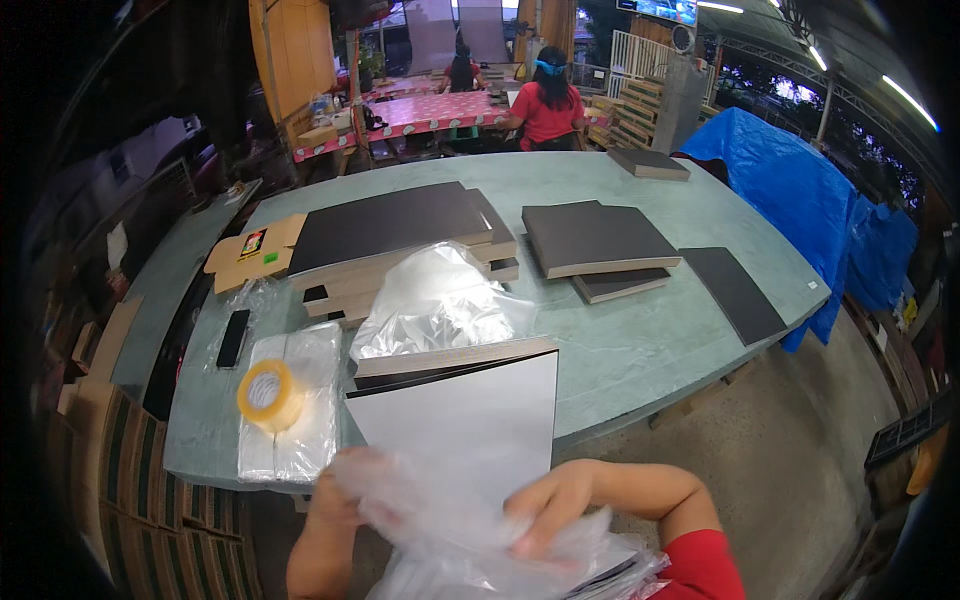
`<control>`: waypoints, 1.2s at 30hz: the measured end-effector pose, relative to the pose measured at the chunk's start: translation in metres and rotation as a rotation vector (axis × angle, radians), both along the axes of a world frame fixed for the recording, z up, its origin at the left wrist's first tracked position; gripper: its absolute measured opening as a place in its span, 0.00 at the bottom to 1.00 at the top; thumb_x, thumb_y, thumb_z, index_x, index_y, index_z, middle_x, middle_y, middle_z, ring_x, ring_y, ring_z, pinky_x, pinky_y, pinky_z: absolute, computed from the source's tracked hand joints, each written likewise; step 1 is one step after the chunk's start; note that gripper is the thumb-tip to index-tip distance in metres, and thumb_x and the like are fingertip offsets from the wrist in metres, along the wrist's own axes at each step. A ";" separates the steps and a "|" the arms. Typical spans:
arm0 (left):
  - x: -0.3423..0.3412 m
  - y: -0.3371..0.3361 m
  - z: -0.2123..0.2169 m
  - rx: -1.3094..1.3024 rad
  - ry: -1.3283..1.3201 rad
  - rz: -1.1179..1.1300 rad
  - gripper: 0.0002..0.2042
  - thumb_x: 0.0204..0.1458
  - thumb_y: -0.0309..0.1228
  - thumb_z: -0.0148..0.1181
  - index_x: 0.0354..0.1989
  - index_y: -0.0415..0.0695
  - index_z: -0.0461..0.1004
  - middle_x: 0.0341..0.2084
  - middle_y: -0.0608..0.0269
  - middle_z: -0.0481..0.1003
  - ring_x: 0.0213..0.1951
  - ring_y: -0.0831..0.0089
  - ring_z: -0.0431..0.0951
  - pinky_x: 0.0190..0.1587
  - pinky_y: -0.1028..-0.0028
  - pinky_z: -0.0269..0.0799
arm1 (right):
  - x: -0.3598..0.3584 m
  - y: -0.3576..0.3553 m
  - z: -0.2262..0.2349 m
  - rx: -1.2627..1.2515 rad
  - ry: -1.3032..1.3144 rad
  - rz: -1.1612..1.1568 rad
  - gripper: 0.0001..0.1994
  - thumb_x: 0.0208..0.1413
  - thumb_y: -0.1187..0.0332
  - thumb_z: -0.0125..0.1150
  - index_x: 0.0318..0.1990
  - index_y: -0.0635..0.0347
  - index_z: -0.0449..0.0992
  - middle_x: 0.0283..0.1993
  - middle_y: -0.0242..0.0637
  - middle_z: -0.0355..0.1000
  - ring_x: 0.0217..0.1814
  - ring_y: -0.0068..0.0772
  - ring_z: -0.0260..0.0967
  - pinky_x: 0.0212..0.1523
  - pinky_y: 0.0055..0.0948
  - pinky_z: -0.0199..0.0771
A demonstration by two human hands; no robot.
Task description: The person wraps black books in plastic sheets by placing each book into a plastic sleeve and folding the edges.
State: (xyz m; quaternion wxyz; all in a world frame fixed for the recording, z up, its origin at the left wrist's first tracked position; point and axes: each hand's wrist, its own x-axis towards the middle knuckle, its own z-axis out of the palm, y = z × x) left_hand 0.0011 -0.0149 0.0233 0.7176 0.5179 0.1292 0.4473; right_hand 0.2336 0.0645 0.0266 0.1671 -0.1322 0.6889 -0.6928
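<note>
Close to my body, my left hand (345, 490) grips one side of a crumpled clear plastic bag (440, 545); its fingers are blurred and partly behind the plastic. My right hand (550, 505) holds the other side, fingers bent around the film. Something flat with dark edges shows through the plastic near my right sleeve. Just beyond my hands, a white-faced board (470, 405) overhangs the table's near edge. It leans against a thick, dark-covered block with grey page-like edges (460, 357). Behind that block lies a shiny heap of clear plastic (435, 305).
On the green table (600, 375) are dark-covered stacks (385, 225), more blocks (600, 237), a dark sheet (733, 293), a tape roll (285, 412) on packed plastic bags (320, 375), a phone (233, 338) and flattened cardboard (240, 262). Two people in red (548, 108) sit beyond.
</note>
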 end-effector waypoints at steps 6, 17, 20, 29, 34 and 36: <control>0.041 -0.024 0.032 0.708 1.346 -0.141 0.14 0.47 0.33 0.49 0.38 0.37 0.66 0.24 0.54 0.70 0.26 0.62 0.73 0.28 0.64 0.69 | 0.051 0.015 -0.054 1.857 -0.085 -0.326 0.18 0.38 0.58 0.57 0.33 0.63 0.74 0.37 0.44 0.70 0.43 0.38 0.66 0.55 0.40 0.53; 0.008 -0.021 0.022 0.461 1.020 0.239 0.12 0.42 0.34 0.54 0.16 0.37 0.70 0.14 0.60 0.69 0.18 0.72 0.70 0.19 0.72 0.62 | 0.078 0.061 0.034 1.151 0.301 -1.658 0.12 0.34 0.78 0.52 0.32 0.61 0.67 0.24 0.37 0.65 0.23 0.30 0.64 0.27 0.32 0.66; -0.035 -0.004 0.018 0.172 1.208 1.362 0.04 0.38 0.23 0.54 0.23 0.36 0.69 0.18 0.60 0.69 0.19 0.75 0.68 0.21 0.79 0.62 | 0.049 0.038 -0.003 1.141 0.283 -1.522 0.14 0.32 0.81 0.50 0.33 0.61 0.68 0.27 0.37 0.66 0.27 0.31 0.65 0.30 0.28 0.65; -0.013 0.007 -0.005 0.587 1.497 1.173 0.29 0.34 0.14 0.49 0.52 0.43 0.60 0.46 0.47 0.59 0.46 0.57 0.63 0.44 0.71 0.63 | 0.047 0.057 -0.012 1.551 0.245 -1.435 0.36 0.24 0.89 0.46 0.50 0.54 0.64 0.53 0.45 0.54 0.53 0.46 0.52 0.49 0.34 0.57; -0.024 -0.017 -0.003 0.534 1.211 1.106 0.26 0.31 0.13 0.52 0.46 0.40 0.66 0.32 0.53 0.69 0.35 0.66 0.71 0.37 0.76 0.67 | 0.095 0.039 -0.008 0.813 0.273 -1.420 0.26 0.29 0.88 0.52 0.42 0.60 0.71 0.37 0.41 0.67 0.35 0.31 0.65 0.35 0.23 0.63; -0.037 -0.024 0.000 0.327 0.862 0.900 0.24 0.32 0.13 0.55 0.45 0.38 0.66 0.22 0.59 0.72 0.28 0.73 0.73 0.30 0.79 0.67 | 0.106 0.039 -0.005 0.181 0.246 -1.371 0.18 0.34 0.86 0.56 0.39 0.67 0.72 0.24 0.35 0.70 0.26 0.23 0.66 0.28 0.20 0.65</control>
